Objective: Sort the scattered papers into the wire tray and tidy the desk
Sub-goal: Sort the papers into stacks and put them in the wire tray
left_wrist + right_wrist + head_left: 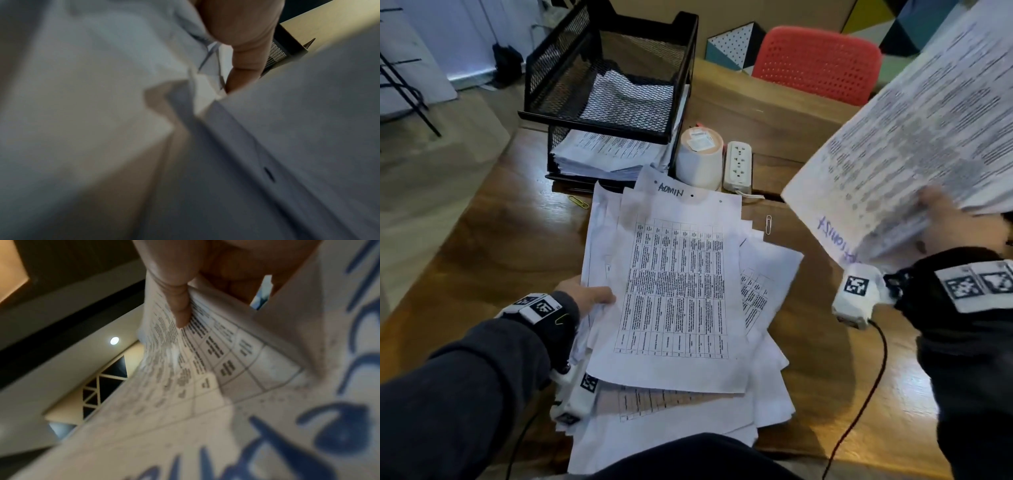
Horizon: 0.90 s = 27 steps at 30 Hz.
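A loose pile of printed papers [674, 291] lies on the wooden desk [493, 240]; its top sheet carries a table, and a sheet marked "ADMIN" sticks out behind. My left hand [589, 296] grips the pile's left edge, thumb on top; the left wrist view shows my fingers [246, 65] among the sheets [102, 97]. My right hand [945, 219] holds a sheaf of papers [914, 137] raised at the right, blue handwriting on its lower edge. The right wrist view shows my thumb [180, 309] pinching that sheaf [226, 369]. The black wire tray [606, 92] stands behind, with papers on both tiers.
A white cylindrical container [700, 157] and a white power strip [738, 166] stand right of the tray. A yellow paper clip [578, 202] and a silver one [768, 224] lie on the desk. A red chair [818, 61] stands behind the desk.
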Available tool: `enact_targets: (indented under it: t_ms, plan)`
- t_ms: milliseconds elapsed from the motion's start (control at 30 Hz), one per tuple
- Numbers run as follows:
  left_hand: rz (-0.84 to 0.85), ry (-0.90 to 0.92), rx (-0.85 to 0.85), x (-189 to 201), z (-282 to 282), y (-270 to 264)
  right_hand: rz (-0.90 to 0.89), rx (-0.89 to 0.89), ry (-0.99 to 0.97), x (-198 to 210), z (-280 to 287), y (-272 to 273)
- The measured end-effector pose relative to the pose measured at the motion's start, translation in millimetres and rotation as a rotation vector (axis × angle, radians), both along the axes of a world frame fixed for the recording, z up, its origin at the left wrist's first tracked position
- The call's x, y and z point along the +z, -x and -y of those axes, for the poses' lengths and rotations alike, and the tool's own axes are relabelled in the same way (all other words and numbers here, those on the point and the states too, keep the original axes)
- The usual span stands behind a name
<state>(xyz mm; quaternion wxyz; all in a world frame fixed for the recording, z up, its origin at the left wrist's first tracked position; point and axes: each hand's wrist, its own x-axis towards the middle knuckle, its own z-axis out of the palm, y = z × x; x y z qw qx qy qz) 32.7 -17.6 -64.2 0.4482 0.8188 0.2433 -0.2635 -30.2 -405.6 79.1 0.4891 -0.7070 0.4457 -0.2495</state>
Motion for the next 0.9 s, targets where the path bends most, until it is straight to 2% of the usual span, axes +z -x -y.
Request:
enact_targets:
  t_ms: [67,133,167,300,367,467,567,733,833,900]
  plan:
    - [-0.016,-0.058,-0.029,2,1,1,-0.084,0.043,-0.033,0,-13,-8]
    - [-0.029,-0.086,-0.075,4,0,1,-0.281,0.156,0.032,-12,-38,-15]
    - [-0.027,-0.072,-0.073,4,-1,1,-0.357,0.208,0.049,-24,-52,-18]
    - [-0.012,0.044,-0.012,6,-8,0,-0.613,0.436,-0.079,-83,-93,-21]
    - [-0.020,0.157,0.043,8,-7,2,-0.732,0.456,-0.073,-100,-102,-19]
    - [-0.009,0.301,0.102,14,0,7,-0.858,0.369,-0.054,-117,-110,-9]
    - [0.037,0.292,0.072,11,8,7,-0.832,0.349,-0.118,-126,-121,1]
    - [0.054,0.103,-0.113,3,26,11,-0.634,0.422,-0.225,-132,-137,8]
    - [0.086,-0.086,-0.174,4,33,17,-0.561,0.473,-0.257,-129,-136,17]
    - [0.145,-0.086,-0.213,5,33,20,-0.522,0.439,-0.286,-127,-126,21]
